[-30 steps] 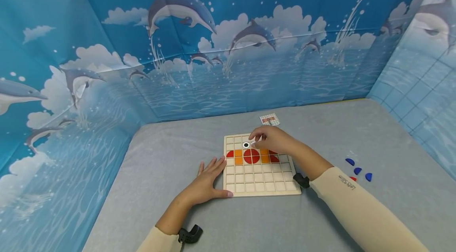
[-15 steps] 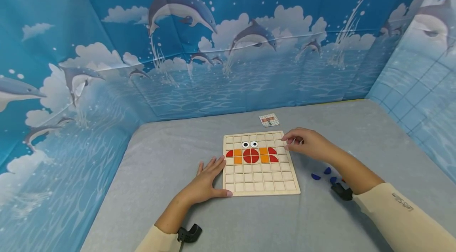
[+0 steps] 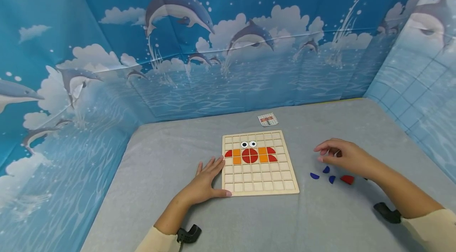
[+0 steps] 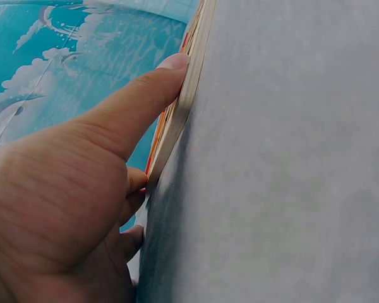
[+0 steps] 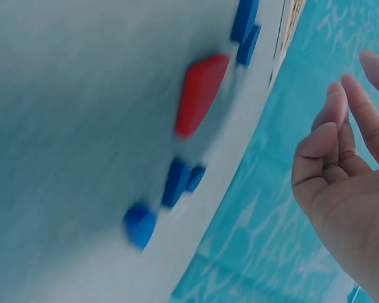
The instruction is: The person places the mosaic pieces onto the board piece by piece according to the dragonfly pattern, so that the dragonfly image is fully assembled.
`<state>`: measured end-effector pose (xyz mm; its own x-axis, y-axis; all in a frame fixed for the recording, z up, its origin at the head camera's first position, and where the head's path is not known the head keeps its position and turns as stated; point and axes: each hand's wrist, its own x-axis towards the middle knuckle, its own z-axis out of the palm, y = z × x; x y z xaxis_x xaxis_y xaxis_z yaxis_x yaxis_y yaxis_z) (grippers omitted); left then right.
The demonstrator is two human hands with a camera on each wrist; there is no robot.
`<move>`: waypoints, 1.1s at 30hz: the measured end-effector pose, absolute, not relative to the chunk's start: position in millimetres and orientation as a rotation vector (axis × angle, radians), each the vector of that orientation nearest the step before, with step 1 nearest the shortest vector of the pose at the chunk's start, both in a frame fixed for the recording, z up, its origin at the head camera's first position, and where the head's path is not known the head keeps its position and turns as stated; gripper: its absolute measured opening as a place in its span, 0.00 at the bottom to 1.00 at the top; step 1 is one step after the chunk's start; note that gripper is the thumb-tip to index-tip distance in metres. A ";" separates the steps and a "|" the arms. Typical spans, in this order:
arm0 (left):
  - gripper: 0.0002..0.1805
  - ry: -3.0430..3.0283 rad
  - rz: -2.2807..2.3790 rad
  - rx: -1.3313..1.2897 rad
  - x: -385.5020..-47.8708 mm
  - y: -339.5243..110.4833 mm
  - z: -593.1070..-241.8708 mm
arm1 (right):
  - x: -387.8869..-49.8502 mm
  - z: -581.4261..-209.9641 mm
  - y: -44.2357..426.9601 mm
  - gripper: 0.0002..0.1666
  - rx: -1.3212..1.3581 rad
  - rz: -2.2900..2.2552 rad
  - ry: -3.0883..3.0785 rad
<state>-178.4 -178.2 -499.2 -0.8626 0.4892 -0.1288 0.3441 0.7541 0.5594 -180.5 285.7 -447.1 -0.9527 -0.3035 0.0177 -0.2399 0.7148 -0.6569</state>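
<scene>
A wooden grid board lies on the grey cloth. On it sit two eye discs, a red circle, orange pieces and red quarter-shaped pieces. My left hand rests against the board's left side, fingers spread and the thumb touching its near corner; the left wrist view shows the thumb on the edge. My right hand, fingers loosely bent, hovers with nothing in it above the loose pieces. Beneath it lie a red piece and several blue pieces.
A small pattern card lies behind the board. The grey cloth covers the surface, and a dolphin-printed backdrop stands around its back and sides.
My right hand placed the second eye disc beside the first, let go, and moved right, away from the board to above the loose pieces. The left hand has stayed at the board's edge.
</scene>
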 end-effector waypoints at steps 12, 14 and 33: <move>0.60 2.680 0.784 0.646 -178.5 -179.2 -502.8 | -162.4 -467.6 332.2 0.20 -0.449 -1.014 2.754; 0.60 2.680 0.782 0.644 -178.2 -179.2 -502.8 | -159.0 -472.2 337.1 0.18 -0.469 -0.982 2.764; 0.59 2.686 0.785 0.645 -179.7 -179.2 -501.4 | -152.7 -485.7 350.4 0.14 -0.526 -0.874 2.729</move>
<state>-179.7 -179.2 -501.4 -0.8649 0.4852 -0.1285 0.3396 0.7541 0.5621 -152.7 350.4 -485.7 -0.9098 -0.4015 -0.1049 -0.2658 0.7581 -0.5955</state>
